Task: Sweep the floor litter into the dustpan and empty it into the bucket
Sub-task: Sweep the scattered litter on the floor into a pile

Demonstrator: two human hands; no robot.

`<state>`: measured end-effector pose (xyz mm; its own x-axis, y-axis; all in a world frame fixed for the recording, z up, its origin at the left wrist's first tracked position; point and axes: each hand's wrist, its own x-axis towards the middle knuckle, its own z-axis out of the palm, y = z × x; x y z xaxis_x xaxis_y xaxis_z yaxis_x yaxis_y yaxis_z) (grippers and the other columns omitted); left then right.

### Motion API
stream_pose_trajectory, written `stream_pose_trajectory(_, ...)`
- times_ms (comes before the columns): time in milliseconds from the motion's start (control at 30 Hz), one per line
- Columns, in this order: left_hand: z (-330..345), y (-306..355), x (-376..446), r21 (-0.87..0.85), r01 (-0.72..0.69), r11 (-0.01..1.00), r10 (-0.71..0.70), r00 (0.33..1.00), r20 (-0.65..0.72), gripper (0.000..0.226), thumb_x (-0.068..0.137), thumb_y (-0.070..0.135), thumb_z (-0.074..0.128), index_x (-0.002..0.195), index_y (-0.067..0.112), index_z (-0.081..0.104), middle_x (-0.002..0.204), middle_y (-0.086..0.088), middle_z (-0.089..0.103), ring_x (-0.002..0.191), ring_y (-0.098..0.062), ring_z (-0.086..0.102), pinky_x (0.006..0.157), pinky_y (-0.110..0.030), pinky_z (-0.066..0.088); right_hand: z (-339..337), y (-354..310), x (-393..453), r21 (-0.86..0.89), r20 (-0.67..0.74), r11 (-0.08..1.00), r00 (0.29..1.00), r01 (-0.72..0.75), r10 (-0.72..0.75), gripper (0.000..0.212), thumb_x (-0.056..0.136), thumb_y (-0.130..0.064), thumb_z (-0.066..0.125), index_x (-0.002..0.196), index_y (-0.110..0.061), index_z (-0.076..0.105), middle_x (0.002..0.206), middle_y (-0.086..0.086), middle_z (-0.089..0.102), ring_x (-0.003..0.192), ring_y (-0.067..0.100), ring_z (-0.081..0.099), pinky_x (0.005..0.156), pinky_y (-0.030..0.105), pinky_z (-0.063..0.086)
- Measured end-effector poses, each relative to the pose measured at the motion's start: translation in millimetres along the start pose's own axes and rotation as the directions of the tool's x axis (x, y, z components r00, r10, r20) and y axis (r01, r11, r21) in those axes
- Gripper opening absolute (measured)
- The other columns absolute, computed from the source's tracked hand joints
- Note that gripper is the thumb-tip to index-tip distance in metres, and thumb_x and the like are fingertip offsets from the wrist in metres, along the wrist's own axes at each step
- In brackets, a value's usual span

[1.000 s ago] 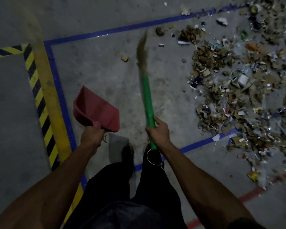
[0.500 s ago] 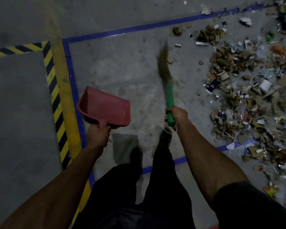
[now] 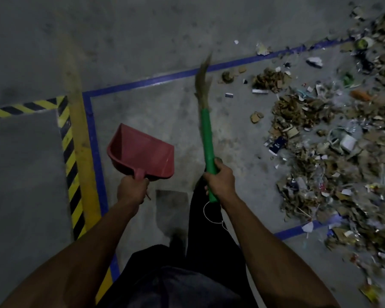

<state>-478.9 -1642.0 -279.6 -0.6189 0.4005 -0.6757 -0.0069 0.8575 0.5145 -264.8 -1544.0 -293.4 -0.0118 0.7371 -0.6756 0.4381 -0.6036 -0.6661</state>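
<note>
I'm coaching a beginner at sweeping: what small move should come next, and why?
Probably lower the dustpan to the floor by the litter. The left hand holds it empty in the air, and the right hand already grips the broom.

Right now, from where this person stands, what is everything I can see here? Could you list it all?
dustpan: one, red, held above the floor at centre left, nothing visible in it
broom: one, green handle with straw-coloured bristles, raised at centre, bristles pointing away
litter: one wide scatter, mostly brown scraps with white and shiny bits, on the floor at right
blue line: several strips, blue, marking a rectangle on the floor
striped tape: two strips, yellow and black, on the floor at left
floor: grey concrete
left hand: one, gripping the dustpan's handle
right hand: one, gripping the broom's handle
legs: dark trousers, bottom centre
</note>
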Motion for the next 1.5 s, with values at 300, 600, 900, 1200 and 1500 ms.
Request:
stream_pose_trajectory(300,68.5,133.7,84.9,0.078,-0.009,0.997,0.010,1.000,-0.015,0.019,0.086,0.013,0.061,0.069,0.006,0.059,0.056,-0.008,0.053,0.044,-0.018,0.046,0.042,-0.023,0.035,-37.8,-108.6,192.3,0.008,0.078,0.981,0.978,-0.194,0.193,0.059,0.080,-0.001,0.064,0.137,-0.008,0.052,0.072,0.015,0.066,0.037,0.015,0.057,0.038,0.022,0.045)
stream_pose_trajectory(600,115.1,254.8,142.3,0.114,-0.072,0.991,0.066,0.996,0.053,0.020,0.086,0.018,0.061,0.068,0.010,0.059,0.062,-0.009,0.060,0.047,-0.020,0.051,0.047,-0.025,0.040,-112.4,-172.1,279.0,0.560,0.036,0.734,0.896,-0.385,0.443,0.013,0.093,0.005,0.051,0.103,-0.002,0.049,0.065,0.011,0.044,0.049,0.019,0.040,0.035,0.021,0.036)
stream_pose_trajectory(900,115.5,351.1,210.1,0.131,-0.164,0.978,0.147,0.980,0.132,0.022,0.084,0.020,0.060,0.065,0.011,0.057,0.062,-0.008,0.058,0.054,-0.023,0.054,0.054,-0.029,0.043,-74.8,-224.9,246.4,0.642,-0.057,0.740,0.951,-0.198,0.305,0.059,0.084,0.006,0.064,0.138,-0.016,0.050,0.057,0.010,0.058,0.040,0.019,0.048,0.038,0.025,0.042)
stream_pose_trajectory(1200,109.2,446.3,311.3,0.303,-0.249,0.920,0.194,0.960,0.201,0.018,0.083,0.022,0.059,0.073,0.006,0.059,0.067,-0.008,0.060,0.068,-0.031,0.062,0.069,-0.039,0.052,-3.9,-313.0,330.3,0.340,-0.070,0.919,0.970,-0.198,0.235,0.068,0.080,0.001,0.066,0.139,-0.028,0.050,0.082,0.012,0.068,0.036,0.013,0.054,0.036,0.022,0.043)
stream_pose_trajectory(1500,110.7,505.9,386.7,0.284,-0.293,0.913,0.232,0.945,0.230,0.015,0.082,0.016,0.058,0.071,0.005,0.058,0.061,-0.010,0.055,0.058,-0.027,0.053,0.060,-0.044,0.052,-17.6,-373.5,450.6,0.638,-0.029,0.692,0.888,-0.337,0.459,0.013,0.089,0.007,0.053,0.092,-0.005,0.054,0.060,0.012,0.046,0.032,0.014,0.043,0.033,0.018,0.036)
